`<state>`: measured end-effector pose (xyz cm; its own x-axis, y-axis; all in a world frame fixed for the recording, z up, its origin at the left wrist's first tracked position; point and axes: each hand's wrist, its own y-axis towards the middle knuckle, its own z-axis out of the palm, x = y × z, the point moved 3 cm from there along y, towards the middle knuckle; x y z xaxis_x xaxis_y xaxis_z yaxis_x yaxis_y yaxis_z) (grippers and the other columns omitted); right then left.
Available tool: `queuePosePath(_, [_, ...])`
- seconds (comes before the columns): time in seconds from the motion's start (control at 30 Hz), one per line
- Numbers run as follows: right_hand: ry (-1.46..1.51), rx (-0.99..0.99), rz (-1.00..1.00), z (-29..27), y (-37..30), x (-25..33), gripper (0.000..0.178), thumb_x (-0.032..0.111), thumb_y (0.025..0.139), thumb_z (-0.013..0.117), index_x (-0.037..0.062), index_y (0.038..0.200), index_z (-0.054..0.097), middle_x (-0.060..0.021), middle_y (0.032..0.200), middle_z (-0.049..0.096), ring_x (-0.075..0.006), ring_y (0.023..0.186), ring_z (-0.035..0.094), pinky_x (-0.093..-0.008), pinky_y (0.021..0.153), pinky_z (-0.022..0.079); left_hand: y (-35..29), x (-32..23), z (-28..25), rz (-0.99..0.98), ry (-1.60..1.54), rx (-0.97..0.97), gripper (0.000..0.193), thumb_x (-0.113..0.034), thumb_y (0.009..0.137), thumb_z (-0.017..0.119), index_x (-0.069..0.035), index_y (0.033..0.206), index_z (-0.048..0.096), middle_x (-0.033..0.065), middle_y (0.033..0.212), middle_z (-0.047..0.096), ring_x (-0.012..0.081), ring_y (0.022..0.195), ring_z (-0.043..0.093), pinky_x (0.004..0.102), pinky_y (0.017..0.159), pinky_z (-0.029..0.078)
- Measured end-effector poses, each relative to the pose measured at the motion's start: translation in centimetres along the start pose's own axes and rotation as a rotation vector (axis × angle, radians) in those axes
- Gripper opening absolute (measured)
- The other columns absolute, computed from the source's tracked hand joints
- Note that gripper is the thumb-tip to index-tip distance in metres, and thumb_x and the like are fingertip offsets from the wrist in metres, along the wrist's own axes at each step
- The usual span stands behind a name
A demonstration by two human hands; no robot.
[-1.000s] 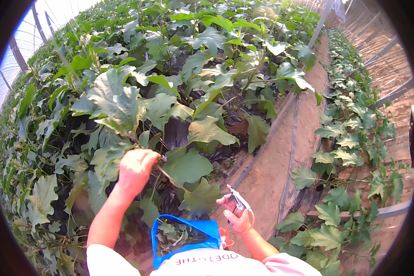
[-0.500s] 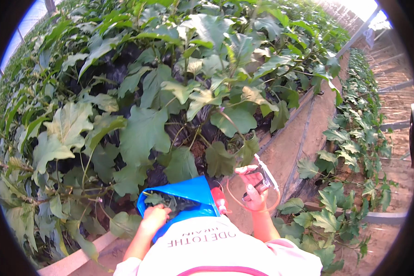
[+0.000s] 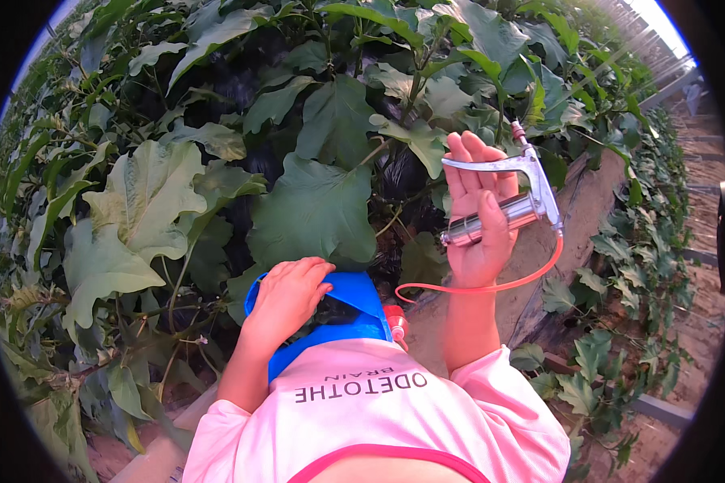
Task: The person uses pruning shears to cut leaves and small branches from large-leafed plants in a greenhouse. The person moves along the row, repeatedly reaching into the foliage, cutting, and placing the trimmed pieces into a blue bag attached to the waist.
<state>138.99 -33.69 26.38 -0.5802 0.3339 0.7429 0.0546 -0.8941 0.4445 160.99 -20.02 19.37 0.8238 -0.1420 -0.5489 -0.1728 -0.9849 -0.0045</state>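
In my right hand (image 3: 477,262) is a metal syringe gun (image 3: 510,216), its barrel across my palm under the thumb. My fingers stretch up behind its curved lever. An orange tube (image 3: 532,278) loops from the gun toward a red-capped bottle (image 3: 395,320) at my waist. My left hand (image 3: 286,296) lies over the mouth of a blue bag (image 3: 348,332), fingers stretched out and nothing visible in them. Its fingertips are close to a broad eggplant leaf (image 3: 318,213). The bag's inside is dark and partly hidden by my hand.
Dense eggplant plants (image 3: 141,201) fill the left and far side, over dark plastic film. A sandy path (image 3: 572,217) runs along the right, with another row of plants (image 3: 576,390) beyond it. A pale beam (image 3: 157,459) crosses the lower left.
My left hand has come up from inside the bag to its mouth. My right hand has risen with the syringe gun, now higher and farther out. The view has shifted closer to the leaves.
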Motion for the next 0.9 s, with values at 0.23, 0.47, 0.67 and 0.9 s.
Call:
queuePosePath(0.23, [-0.022,-0.116,-0.023,-3.1,1.1,0.1,0.063,0.028,0.092,0.063,0.0004,0.145,0.042,-0.0267,0.144,0.048,-0.0499,0.14,0.04,-0.0593,0.12,0.027,20.8,4.7,-1.9,0.117,-0.253,-0.356,0.018,-0.01,0.095,0.062,-0.007,0.111,0.07,0.0089,0.1,0.071,0.0307,0.085,0.069,0.0387,0.077,0.055])
queuePosePath(0.47, [0.014,-0.178,0.09,0.9,2.9,-4.1,0.065,0.03,0.086,0.074,0.0005,0.136,0.044,-0.0256,0.131,0.055,-0.0469,0.134,0.048,-0.0567,0.117,0.033,41.9,2.7,1.8,0.385,-0.069,-0.346,0.019,-0.027,0.094,0.065,-0.012,0.101,0.074,0.0063,0.096,0.07,0.0249,0.093,0.068,0.0413,0.08,0.049])
queuePosePath(0.67, [-0.228,-0.388,0.02,1.1,1.7,-5.7,0.065,0.032,0.086,0.072,0.0006,0.135,0.044,-0.0222,0.125,0.055,-0.0441,0.129,0.05,-0.057,0.116,0.033,44.7,5.1,5.2,0.657,0.463,-0.29,0.003,-0.017,0.076,0.068,-0.014,0.075,0.067,-0.0006,0.078,0.063,0.0182,0.079,0.065,0.0367,0.072,0.044])
queuePosePath(0.9, [-0.386,-0.637,-0.206,4.1,3.0,-10.4,0.066,0.032,0.087,0.068,0.0012,0.14,0.043,-0.0211,0.127,0.054,-0.0428,0.128,0.05,-0.0562,0.117,0.033,46.4,8.7,4.1,0.803,-0.03,-0.166,0.007,-0.013,0.073,0.071,-0.01,0.079,0.068,0.0027,0.08,0.066,0.0231,0.076,0.068,0.037,0.07,0.05])
